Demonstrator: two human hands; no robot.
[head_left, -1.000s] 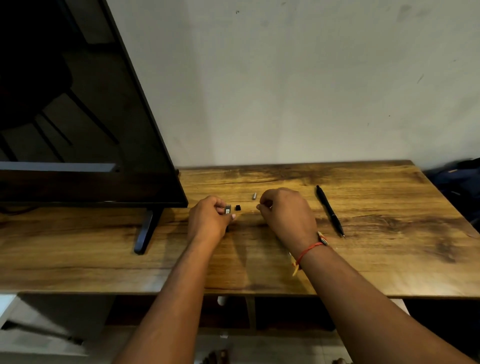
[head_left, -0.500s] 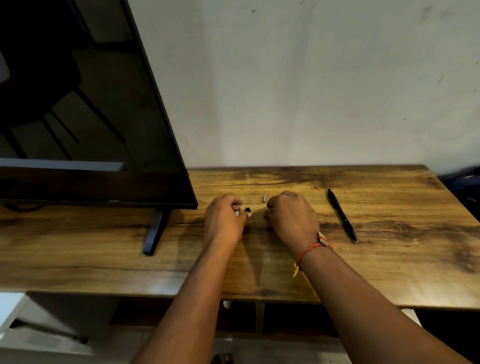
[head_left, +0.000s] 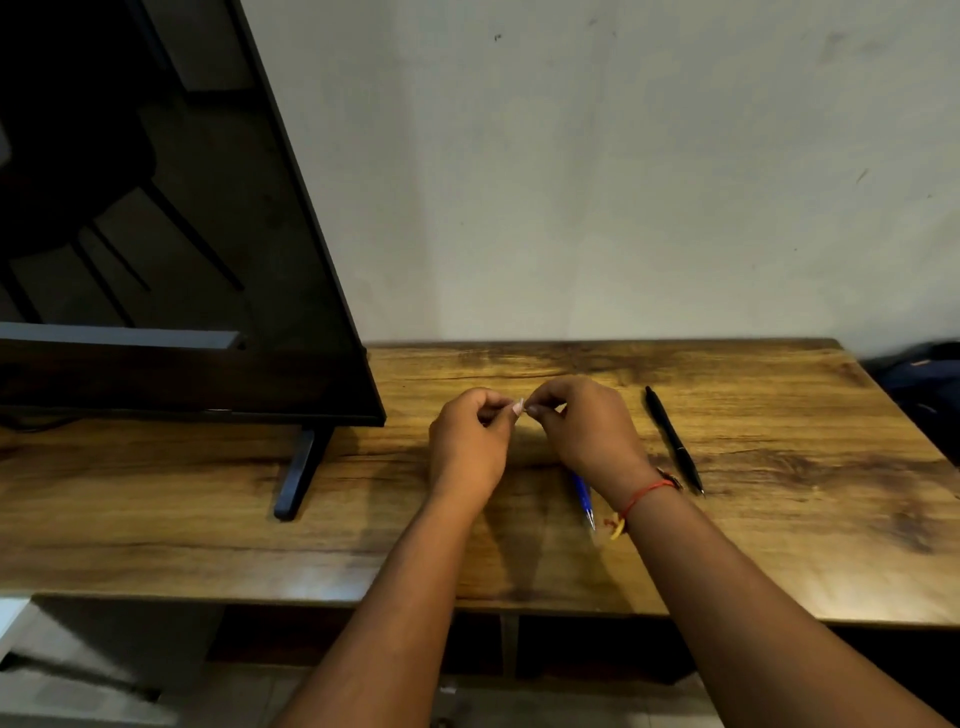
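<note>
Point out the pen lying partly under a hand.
The blue pen, poking out beneath the right hand; the black pen lies clear, farther right.

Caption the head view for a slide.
Left hand and right hand pinch a tiny part over the table; blue pen and black pen lie nearby.

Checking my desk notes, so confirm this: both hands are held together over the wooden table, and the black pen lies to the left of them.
Not right. The black pen lies to the right of them, beyond the right hand, as the head view shows. The rest holds: the left hand and the right hand meet over the wooden table.
</note>
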